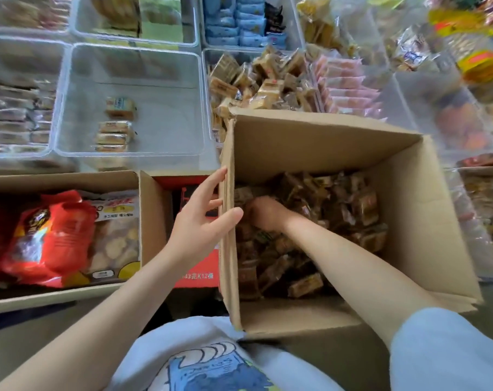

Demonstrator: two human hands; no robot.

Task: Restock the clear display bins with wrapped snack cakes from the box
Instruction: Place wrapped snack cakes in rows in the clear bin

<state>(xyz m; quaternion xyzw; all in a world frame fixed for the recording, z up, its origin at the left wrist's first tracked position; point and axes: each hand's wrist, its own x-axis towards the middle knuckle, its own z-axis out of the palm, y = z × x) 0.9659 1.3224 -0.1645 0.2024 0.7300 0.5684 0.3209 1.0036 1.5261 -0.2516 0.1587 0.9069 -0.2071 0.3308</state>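
An open cardboard box (pixel 426 221) stands in front of me, holding several brown wrapped snack cakes (pixel 349 210). My right hand (pixel 265 214) reaches down into the box among the cakes, its fingers curled into the pile; whether it holds one is hidden. My left hand (pixel 203 213) rests on the box's left wall, thumb over the rim, fingers straight along the outside. Beyond the box a clear bin (pixel 211 56) is heaped with matching cakes (pixel 265 80). To its left a clear bin (pixel 70 88) holds only a few pale wrapped cakes (pixel 114 128).
A second cardboard box (pixel 152 215) at the left holds red snack bags (pixel 42 235). A red carton (pixel 196 266) sits between the two boxes. More clear bins of wrapped snacks fill the back and right, including pink packs (pixel 347 86) and blue packs (pixel 234 21).
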